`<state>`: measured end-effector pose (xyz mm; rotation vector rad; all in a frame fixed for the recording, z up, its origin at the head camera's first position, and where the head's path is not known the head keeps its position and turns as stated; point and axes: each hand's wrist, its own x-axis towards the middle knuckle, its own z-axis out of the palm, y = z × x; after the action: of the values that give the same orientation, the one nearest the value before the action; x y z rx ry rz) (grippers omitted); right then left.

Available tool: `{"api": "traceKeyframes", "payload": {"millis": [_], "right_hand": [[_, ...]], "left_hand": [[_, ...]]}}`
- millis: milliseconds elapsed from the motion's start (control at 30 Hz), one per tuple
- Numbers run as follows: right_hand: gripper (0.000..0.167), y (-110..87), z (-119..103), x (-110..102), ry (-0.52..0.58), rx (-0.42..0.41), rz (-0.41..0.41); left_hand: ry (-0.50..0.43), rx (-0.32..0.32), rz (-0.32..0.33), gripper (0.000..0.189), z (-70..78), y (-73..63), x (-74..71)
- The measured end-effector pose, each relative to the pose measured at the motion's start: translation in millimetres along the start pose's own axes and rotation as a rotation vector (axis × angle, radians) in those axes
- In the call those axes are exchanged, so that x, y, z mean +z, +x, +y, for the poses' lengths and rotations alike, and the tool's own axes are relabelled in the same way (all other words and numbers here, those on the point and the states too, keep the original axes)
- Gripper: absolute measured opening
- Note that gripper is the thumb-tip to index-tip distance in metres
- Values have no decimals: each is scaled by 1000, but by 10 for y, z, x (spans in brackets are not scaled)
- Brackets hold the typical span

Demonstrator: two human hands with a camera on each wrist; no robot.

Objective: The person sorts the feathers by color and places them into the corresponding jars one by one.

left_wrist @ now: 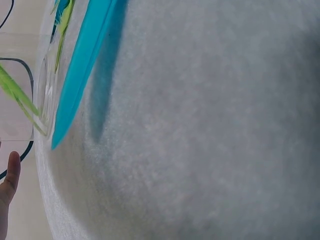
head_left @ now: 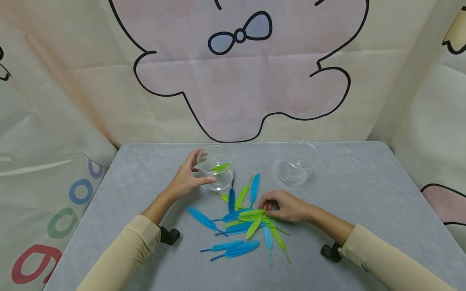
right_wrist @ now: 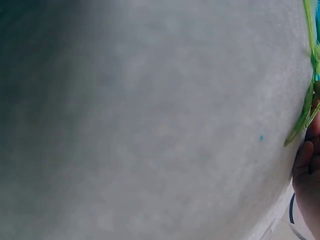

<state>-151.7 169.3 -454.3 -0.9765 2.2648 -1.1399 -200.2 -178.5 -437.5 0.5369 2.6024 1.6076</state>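
While the left hand (head_left: 187,178) curls thumb and fingers round a clear plastic cup (head_left: 216,166) that stands upright on the grey table (head_left: 364,194), the right hand (head_left: 284,206) rests on the tabletop with its fingertips pinched on a green feather (head_left: 252,212). That feather lies nearly flat, its long axis running across the table from the right fingertips toward the left hand, the free end pointing left. One green feather (head_left: 219,167) already sits inside the held cup, lying slantwise. A loose heap of blue and green feathers (head_left: 240,226) spreads between the two hands and toward the person, fanning in many directions; two blue feathers (head_left: 233,248) lie closest to the person, roughly parallel, quills pointing left. A second clear cup (head_left: 296,167), upright, stands beyond the right hand, untouched. From the left wrist, a blue feather (left_wrist: 82,65) stretches lengthwise beside the cup wall, and one fingertip (left_wrist: 11,170) shows
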Motion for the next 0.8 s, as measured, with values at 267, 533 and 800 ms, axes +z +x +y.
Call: {"api": "traceKeyframes", "payload": {"millis": [267, 533, 800], "right_hand": [[16, 6, 0, -7, -16, 5, -4], [16, 24, -41, -28, -16, 21, -6], [10, 58, -82, -101, -35, 6, 17]], "left_hand": [[-11, 17, -7, 100, 25, -6, -8], [-13, 3, -6, 99, 26, -6, -12], [-25, -5, -8, 100, 53, -8, -9]]}}
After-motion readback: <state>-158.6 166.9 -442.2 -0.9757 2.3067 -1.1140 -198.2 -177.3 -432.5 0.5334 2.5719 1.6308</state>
